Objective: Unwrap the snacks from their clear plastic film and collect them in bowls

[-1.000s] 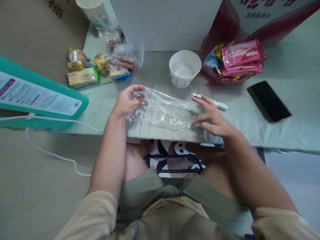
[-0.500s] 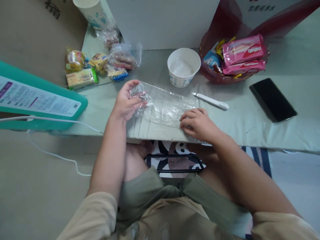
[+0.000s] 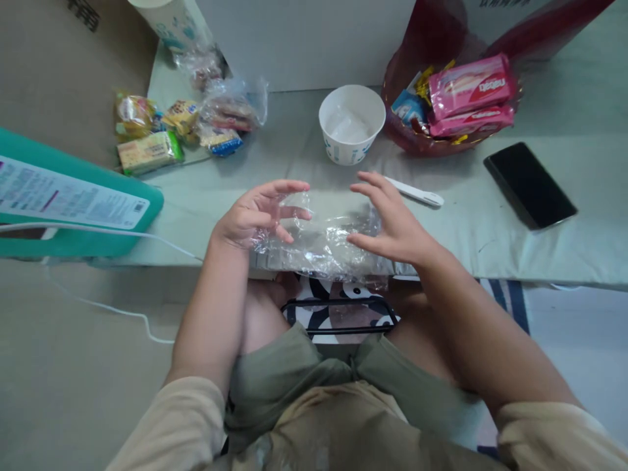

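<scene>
A clear, crinkled plastic bag lies at the table's front edge, its near side reaching over the edge. My left hand is over the bag's left end with fingers spread; the film touches or passes close by its fingers, I cannot tell which. Across from it, my right hand is open over the bag's right end, thumb and fingers wide apart. Just beyond the right fingers lies a white utility knife, its far left end hidden by that hand. A white paper bowl with something translucent inside stands farther back.
A dark red bowl with pink snack packs stands back right, near a black phone. Wrapped snacks and a paper cup are at back left. A green container and white cable are left.
Both hands have opened and their fingers have spread. The bag, earlier stretched between them, now lies lower and crumpled toward the table's front edge. The view has shifted slightly.
</scene>
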The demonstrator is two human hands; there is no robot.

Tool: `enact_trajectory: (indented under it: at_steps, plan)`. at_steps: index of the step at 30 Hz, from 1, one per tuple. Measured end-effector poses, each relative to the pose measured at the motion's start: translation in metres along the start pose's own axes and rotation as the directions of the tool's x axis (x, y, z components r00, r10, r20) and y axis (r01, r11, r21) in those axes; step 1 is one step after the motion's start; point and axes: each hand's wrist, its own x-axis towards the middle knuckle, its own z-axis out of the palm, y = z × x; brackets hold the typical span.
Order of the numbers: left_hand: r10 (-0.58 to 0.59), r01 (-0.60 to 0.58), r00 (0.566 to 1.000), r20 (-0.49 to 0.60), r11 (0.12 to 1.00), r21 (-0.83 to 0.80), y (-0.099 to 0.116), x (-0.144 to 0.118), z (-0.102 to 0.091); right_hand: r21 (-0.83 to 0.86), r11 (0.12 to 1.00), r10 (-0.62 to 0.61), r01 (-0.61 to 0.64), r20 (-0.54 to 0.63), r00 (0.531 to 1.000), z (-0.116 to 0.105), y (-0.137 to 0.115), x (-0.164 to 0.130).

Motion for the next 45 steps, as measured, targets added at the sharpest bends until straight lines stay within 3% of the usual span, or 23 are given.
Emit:
enact_trajectory:
  at_steps: [3, 6, 9, 11, 13, 15, 17, 19, 21, 24, 27, 30, 35, 39, 42, 45]
  plan:
    - [-0.007, 0.009, 0.999, 0.054, 1.000, -0.026, -0.003, -0.007, 0.012, 0.161, 0.987, -0.047, 0.016, 0.193, 0.980, 0.007, -0.010, 0.009]
    - [0.002, 0.009, 0.994, 0.110, 0.995, -0.098, -0.002, -0.015, 0.017, 0.321, 0.943, -0.043, -0.083, 0.366, 0.929, 0.011, -0.022, 0.013]
    - [0.060, -0.038, 0.991, 0.119, 0.983, -0.178, 0.005, -0.016, 0.015, 0.359, 0.884, 0.014, -0.299, 0.618, 0.786, 0.013, -0.030, 0.012]
    - [0.145, -0.137, 0.989, 0.014, 0.959, -0.248, 0.009, -0.010, 0.011, 0.366, 0.834, 0.072, -0.413, 0.670, 0.739, 0.016, -0.032, 0.010]
    - [0.200, -0.255, 0.961, -0.191, 0.907, -0.336, 0.009, 0.000, 0.010, 0.430, 0.773, 0.143, -0.466, 0.598, 0.789, 0.018, -0.032, 0.008]
    - [0.141, -0.282, 0.929, -0.343, 0.870, -0.404, 0.002, 0.010, 0.014, 0.517, 0.716, 0.221, -0.469, 0.469, 0.855, 0.021, -0.030, 0.008]
    - [0.009, -0.146, 0.955, -0.295, 0.884, -0.443, -0.009, 0.018, 0.023, 0.594, 0.671, 0.303, -0.443, 0.326, 0.896, 0.025, -0.027, 0.009]
    - [-0.137, 0.091, 0.988, -0.077, 0.899, -0.427, -0.020, 0.023, 0.034, 0.619, 0.665, 0.383, -0.418, 0.198, 0.902, 0.028, -0.024, 0.011]
    - [-0.257, 0.256, 0.965, 0.042, 0.908, -0.332, -0.026, 0.025, 0.045, 0.594, 0.685, 0.446, -0.422, 0.117, 0.888, 0.030, -0.021, 0.012]
    - [-0.305, 0.276, 0.945, -0.114, 0.936, -0.220, -0.028, 0.026, 0.054, 0.571, 0.671, 0.522, -0.474, 0.091, 0.848, 0.032, -0.018, 0.011]
    - [-0.195, 0.153, 0.937, -0.291, 0.975, -0.161, -0.027, 0.026, 0.054, 0.597, 0.615, 0.569, -0.516, 0.117, 0.814, 0.033, -0.015, 0.011]
    - [-0.024, 0.016, 0.936, -0.351, 1.000, -0.026, -0.029, 0.024, 0.052, 0.598, 0.637, 0.567, -0.486, 0.063, 0.821, 0.032, -0.013, 0.011]
    - [0.104, -0.085, 0.956, -0.276, 0.993, 0.081, -0.024, 0.010, 0.053, 0.599, 0.700, 0.520, -0.389, -0.053, 0.853, 0.026, -0.017, 0.003]
    - [0.308, -0.261, 0.900, -0.310, 0.948, 0.184, -0.021, 0.002, 0.053, 0.524, 0.799, 0.455, -0.295, -0.206, 0.866, 0.018, -0.028, -0.013]
    - [0.409, -0.323, 0.886, -0.218, 0.882, 0.342, -0.025, 0.000, 0.052, 0.441, 0.865, 0.390, -0.239, -0.292, 0.874, 0.013, -0.032, -0.022]
    - [0.480, -0.379, 0.865, -0.147, 0.816, 0.437, -0.027, 0.001, 0.052, 0.313, 0.935, 0.267, -0.166, -0.314, 0.911, 0.010, -0.030, -0.024]
